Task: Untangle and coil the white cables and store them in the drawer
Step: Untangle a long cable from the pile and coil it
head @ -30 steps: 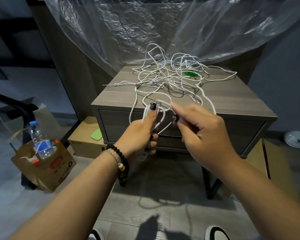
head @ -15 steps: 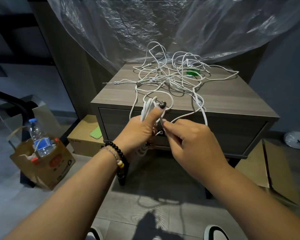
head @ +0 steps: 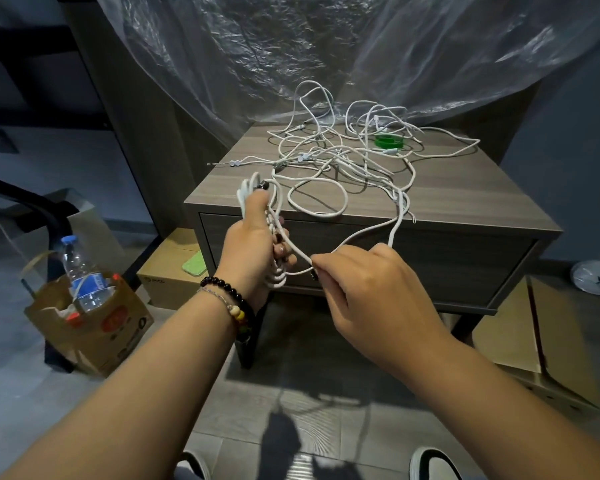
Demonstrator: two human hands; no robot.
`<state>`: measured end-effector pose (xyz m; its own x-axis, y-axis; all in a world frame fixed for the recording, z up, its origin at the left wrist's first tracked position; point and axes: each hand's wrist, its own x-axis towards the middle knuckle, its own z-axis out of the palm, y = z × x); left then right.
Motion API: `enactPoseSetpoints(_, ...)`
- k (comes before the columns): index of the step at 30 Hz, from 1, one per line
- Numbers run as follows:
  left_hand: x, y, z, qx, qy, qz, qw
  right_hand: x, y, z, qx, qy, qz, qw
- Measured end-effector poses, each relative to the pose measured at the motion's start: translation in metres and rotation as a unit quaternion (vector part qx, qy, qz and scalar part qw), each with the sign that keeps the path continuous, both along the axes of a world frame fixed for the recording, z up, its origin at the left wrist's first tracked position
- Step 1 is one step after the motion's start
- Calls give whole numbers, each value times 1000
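A tangle of white cables lies on top of a grey wooden nightstand, whose drawer in front is closed. My left hand grips a coil of white cable, several loops hanging in front of the drawer. My right hand pinches the same cable's loose strand just right of the coil. That strand runs up over the nightstand's front edge into the tangle. A green tape roll sits among the cables at the back.
A clear plastic sheet hangs behind the nightstand. A paper bag holding a water bottle stands on the floor to the left. Cardboard boxes lie under and beside the nightstand. My shoes show at the bottom edge.
My right hand has moved down and back from the nightstand edge, drawing the strand out of the tangle. My left hand has shifted left with the coil.
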<state>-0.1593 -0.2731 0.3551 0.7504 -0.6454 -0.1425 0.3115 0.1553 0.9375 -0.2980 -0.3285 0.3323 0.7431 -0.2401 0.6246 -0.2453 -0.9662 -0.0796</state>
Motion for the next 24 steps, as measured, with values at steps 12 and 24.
enactPoseSetpoints(12,-13,-8,-10,13,-58,-50,997,3,4,-1,-18,-39,28,999)
enactPoseSetpoints(24,28,0,-1,-166,192,44,966,-3,3,-4,90,12,121,988)
